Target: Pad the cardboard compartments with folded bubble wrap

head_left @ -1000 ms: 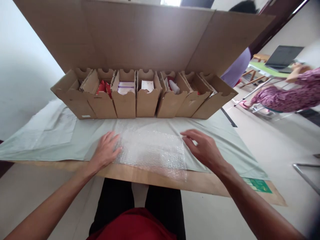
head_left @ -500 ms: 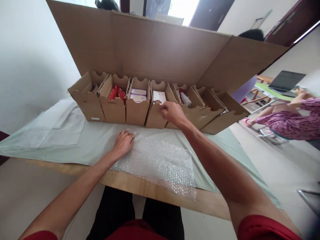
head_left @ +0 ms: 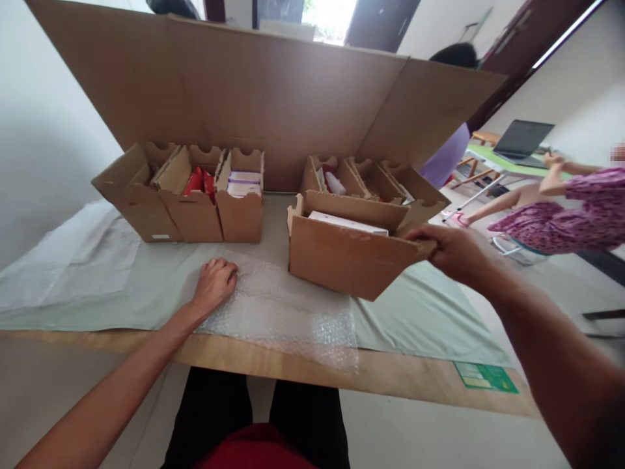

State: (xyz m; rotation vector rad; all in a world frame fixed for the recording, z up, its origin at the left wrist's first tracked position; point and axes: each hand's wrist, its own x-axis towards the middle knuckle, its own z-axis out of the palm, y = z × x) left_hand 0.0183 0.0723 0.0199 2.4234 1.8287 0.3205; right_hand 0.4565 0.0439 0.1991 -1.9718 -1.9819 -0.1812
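A cardboard bin (head_left: 342,257) is turned sideways in front of the row, its near end pinched by my right hand (head_left: 446,251). White boxes (head_left: 346,223) lie inside it; the bin's underside rests on or just above the table, I cannot tell which. Palm down, my left hand (head_left: 215,283) lies on the upper left edge of a clear bubble wrap sheet (head_left: 288,316), its fingers loosely bent and not gripping. The sheet spreads over the cloth and hangs past the table's front edge.
Left in the row are bins with red packets (head_left: 199,181) and white-purple boxes (head_left: 244,184). Several more bins (head_left: 375,179) stand right. A tall cardboard panel (head_left: 273,98) rises behind. More wrap (head_left: 73,254) lies left. A person (head_left: 576,202) sits right, near a laptop (head_left: 522,143).
My right hand has pulled the middle bin out of the row, rightward and toward me, turning it sideways. A gap shows in the row. My left hand stays on the bubble wrap.
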